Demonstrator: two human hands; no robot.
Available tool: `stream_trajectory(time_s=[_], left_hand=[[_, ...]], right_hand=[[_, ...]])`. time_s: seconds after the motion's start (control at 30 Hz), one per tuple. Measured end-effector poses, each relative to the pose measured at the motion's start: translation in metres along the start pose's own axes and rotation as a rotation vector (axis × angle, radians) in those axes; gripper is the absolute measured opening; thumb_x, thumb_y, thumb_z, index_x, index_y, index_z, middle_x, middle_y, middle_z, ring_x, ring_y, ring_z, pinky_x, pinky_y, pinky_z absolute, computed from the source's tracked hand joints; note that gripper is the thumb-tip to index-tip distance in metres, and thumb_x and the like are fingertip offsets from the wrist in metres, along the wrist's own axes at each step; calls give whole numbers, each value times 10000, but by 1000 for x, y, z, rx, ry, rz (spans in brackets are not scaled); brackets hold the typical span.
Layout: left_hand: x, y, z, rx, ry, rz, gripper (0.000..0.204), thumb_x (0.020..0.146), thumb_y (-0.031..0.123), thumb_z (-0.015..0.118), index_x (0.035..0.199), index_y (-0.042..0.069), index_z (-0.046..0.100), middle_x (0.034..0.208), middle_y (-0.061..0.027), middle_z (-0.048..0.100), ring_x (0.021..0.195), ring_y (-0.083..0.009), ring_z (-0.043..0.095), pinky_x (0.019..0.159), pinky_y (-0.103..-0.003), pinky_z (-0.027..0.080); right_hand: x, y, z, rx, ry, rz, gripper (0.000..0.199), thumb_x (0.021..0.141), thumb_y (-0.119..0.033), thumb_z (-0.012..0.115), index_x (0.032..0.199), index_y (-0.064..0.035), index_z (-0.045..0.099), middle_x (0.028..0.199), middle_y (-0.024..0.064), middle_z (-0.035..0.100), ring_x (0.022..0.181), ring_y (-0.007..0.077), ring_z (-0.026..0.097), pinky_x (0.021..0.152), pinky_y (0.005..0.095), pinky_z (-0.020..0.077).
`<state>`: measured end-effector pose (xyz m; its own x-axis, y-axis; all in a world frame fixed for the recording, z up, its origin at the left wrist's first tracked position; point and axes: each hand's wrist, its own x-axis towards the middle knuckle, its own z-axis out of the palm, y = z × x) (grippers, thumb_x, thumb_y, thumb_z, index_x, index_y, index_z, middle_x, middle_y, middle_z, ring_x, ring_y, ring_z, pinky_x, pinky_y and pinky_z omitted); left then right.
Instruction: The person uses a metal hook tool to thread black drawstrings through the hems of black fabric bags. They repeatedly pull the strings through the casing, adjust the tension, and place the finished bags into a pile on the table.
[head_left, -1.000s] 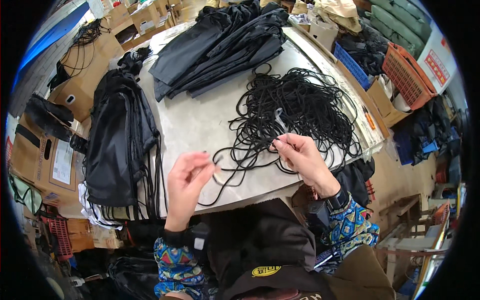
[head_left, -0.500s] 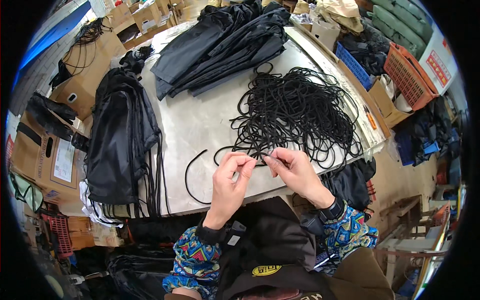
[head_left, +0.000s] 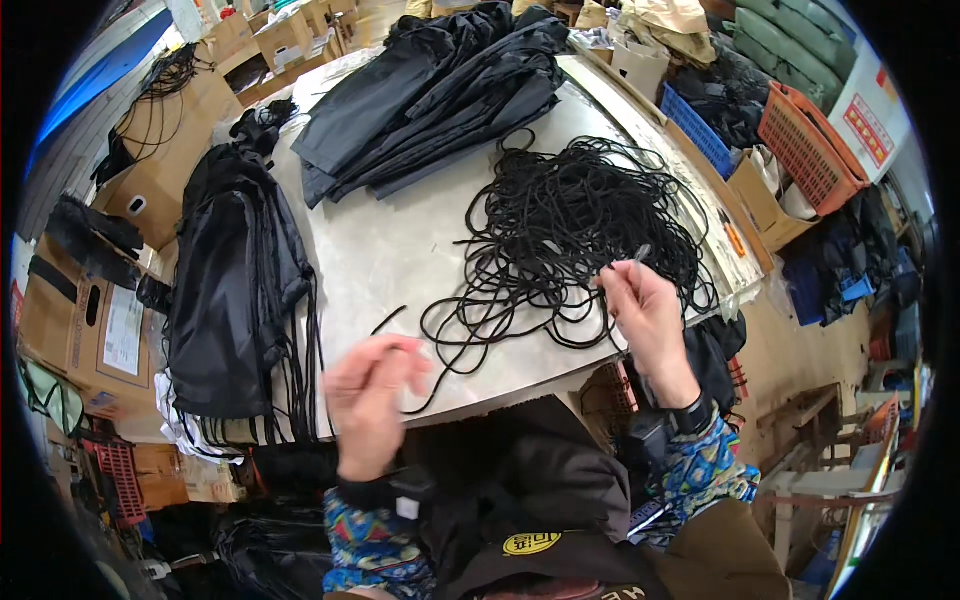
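Note:
A tangled heap of black cord (head_left: 590, 215) lies on the pale table (head_left: 385, 235), with loose loops trailing toward the front edge. At the heap's lower right, my right hand (head_left: 655, 320) has thumb and fingertips pinched together. A small greyish, see-through sliver (head_left: 643, 252) shows by those fingertips; its kind is unclear. My left hand (head_left: 370, 400) hovers over the front edge, left of the heap, smeared by motion. One cord end (head_left: 390, 318) sticks out just above it, and the cord runs partly hidden behind that hand. Whether the left fingers hold anything cannot be seen.
Black drawstring bags (head_left: 225, 300) hang over the table's left side, cords dangling. Folded black fabric (head_left: 430, 100) is piled at the back. Cardboard boxes (head_left: 115, 320) stand left. An orange crate (head_left: 810, 145) and a blue crate (head_left: 697, 130) are beyond the right edge.
My hands were close together over the cord at the front of the heap. Now they are apart: the left has gone left and down, the right has gone right and up.

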<state>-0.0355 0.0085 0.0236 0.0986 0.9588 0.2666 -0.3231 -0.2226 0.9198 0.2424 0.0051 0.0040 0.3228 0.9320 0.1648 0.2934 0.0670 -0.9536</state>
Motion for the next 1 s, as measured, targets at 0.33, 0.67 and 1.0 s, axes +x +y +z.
stream_trajectory(time_s=[0.33,0.67,1.0], left_hand=[[26,-56,25,1405,-654,235,623,800,241,669,1314,3,410,1292,-182,474,1107,-354,465,933,-412,406],[145,-58,108,879,-649,-169,157,808,78,588,949,19,622,597,-6,519,595,-126,560,537,-263,453],[191,-79,125,1122,-700,196,547,718,393,747,1104,24,629,1263,-196,479,1162,-323,478,973,-376,384]], right_hand=[[-5,-8,-83,773,-314,416,367,951,-153,512,1266,19,438,632,-49,358,467,3,250,346,144,178],[-78,91,-158,1062,108,653,256,946,-174,533,1137,-5,516,639,-52,376,473,8,282,354,154,208],[-76,117,-137,1257,26,758,216,952,-171,519,1093,-11,546,634,-54,398,461,11,287,354,148,221]])
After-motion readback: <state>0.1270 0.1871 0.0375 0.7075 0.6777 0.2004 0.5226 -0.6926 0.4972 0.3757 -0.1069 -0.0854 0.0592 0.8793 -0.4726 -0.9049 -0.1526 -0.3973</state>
